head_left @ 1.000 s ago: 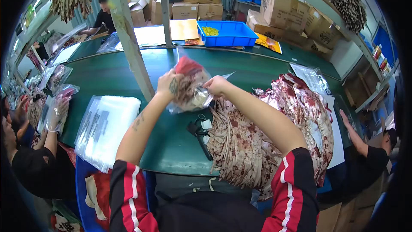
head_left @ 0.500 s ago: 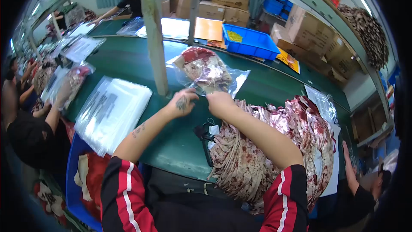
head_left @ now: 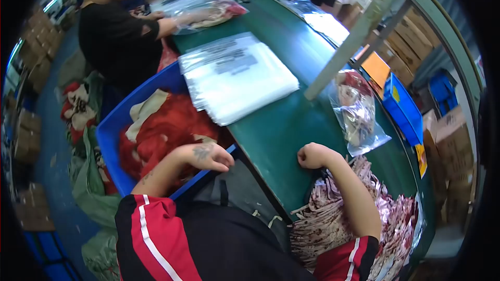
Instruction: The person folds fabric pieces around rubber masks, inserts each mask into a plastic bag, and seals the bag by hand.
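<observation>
My left hand hangs above the near edge of a blue bin, fingers loosely curled together with nothing visible in them. Red and cream fabric pieces fill that bin. Over the green table my right hand is closed in a fist, and I see nothing in it. Just below it lies a gathered heap of cream and dark-red patterned fabric, partly hidden by my forearm. A clear plastic bag with similar folded fabric inside lies beyond my right hand, apart from it.
A stack of clear plastic bags lies on the green table beside the bin. An upright post rises from the table. Across it stands a blue tray. A co-worker handles a bagged item at the left.
My view has swung left. Both hands have come away from the bagged fabric, which now lies on the table; my left hand has moved over to the blue bin.
</observation>
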The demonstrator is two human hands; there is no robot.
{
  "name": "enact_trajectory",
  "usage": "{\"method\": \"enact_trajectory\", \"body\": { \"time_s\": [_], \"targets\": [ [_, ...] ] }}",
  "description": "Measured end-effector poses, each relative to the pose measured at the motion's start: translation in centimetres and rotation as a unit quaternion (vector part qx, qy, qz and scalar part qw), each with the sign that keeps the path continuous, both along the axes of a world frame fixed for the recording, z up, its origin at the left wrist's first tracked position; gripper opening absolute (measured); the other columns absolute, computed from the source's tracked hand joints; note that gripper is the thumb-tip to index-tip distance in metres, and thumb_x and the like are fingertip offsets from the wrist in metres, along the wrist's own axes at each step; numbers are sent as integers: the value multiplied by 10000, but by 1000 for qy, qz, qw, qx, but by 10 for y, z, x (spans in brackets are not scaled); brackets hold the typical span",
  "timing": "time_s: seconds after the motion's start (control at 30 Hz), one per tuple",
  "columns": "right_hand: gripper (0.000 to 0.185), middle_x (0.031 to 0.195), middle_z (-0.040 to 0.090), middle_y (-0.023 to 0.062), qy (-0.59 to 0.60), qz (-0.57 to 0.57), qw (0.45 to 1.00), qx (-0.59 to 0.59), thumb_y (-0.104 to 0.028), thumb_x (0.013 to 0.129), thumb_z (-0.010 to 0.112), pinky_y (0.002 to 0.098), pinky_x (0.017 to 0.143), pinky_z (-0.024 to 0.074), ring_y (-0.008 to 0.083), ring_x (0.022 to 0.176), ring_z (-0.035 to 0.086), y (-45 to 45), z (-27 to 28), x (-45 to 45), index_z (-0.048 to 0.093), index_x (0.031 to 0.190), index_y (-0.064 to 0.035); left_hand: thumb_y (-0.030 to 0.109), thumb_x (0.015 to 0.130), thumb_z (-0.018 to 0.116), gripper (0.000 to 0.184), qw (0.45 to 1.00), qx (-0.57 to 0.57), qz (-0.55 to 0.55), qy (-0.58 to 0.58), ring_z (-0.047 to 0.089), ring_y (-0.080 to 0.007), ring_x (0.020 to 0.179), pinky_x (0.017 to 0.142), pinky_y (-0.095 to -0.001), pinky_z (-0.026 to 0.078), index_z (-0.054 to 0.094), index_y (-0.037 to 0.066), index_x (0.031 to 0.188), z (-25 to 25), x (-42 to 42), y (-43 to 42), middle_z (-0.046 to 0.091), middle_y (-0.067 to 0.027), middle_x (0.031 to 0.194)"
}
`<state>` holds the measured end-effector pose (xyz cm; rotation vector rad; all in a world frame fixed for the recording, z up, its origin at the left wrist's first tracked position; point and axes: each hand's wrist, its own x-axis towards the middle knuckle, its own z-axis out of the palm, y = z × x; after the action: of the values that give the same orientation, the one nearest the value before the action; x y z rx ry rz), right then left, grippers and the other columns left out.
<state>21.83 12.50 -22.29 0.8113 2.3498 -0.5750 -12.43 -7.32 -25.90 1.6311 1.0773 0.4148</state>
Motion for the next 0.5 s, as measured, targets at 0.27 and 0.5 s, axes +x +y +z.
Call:
{"method": "enact_trajectory", "body": {
  "time_s": [0.27,0.5],
  "targets": [
    [235,820,722,116,-73,169,974,133,-204,716,631,413,702,552,365,715,646,-13,2,-25,754,846,-53,262,832,667,274,780,151,533,290,670,-275,829,750,-342,523,740,27,952,-99,-221,-34,737,-109,906],
    [251,810,720,123,-78,103,984,122,-213,679,626,424,713,541,380,739,638,-13,-7,-30,759,817,-50,493,911,616,639,743,-34,516,425,684,-317,1067,961,-402,538,621,-14,1298,-289,-378,-59,668,-180,1250]
  ]
}}
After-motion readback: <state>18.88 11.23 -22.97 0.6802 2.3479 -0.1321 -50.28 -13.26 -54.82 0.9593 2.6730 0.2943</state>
